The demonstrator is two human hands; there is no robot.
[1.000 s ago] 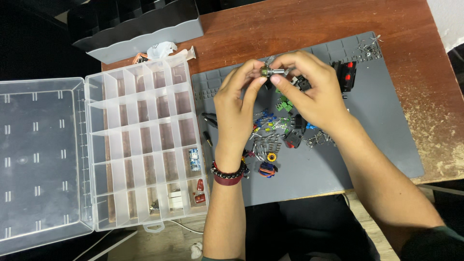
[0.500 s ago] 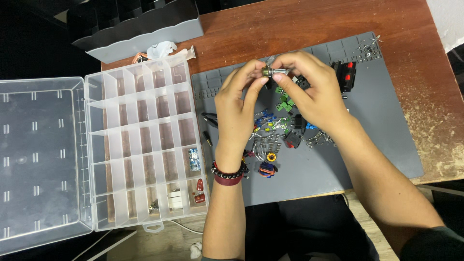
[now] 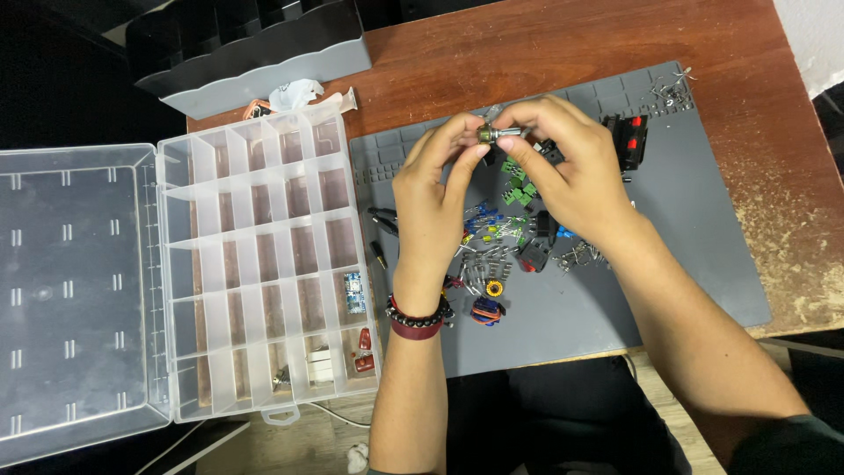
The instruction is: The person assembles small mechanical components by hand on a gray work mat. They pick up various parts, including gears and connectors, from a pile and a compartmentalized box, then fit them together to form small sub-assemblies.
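A worn reddish-brown wooden table [image 3: 563, 44] stands beside a white wall [image 3: 813, 35].

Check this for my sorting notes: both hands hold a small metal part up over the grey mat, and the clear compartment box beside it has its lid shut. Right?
Not quite. The head view shows the clear compartment box with its lid swung open flat to the side. The rest stands: the left hand and right hand hold a small metal part over the grey mat.

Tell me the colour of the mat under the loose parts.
Slate grey; the mat shows best in the head view.
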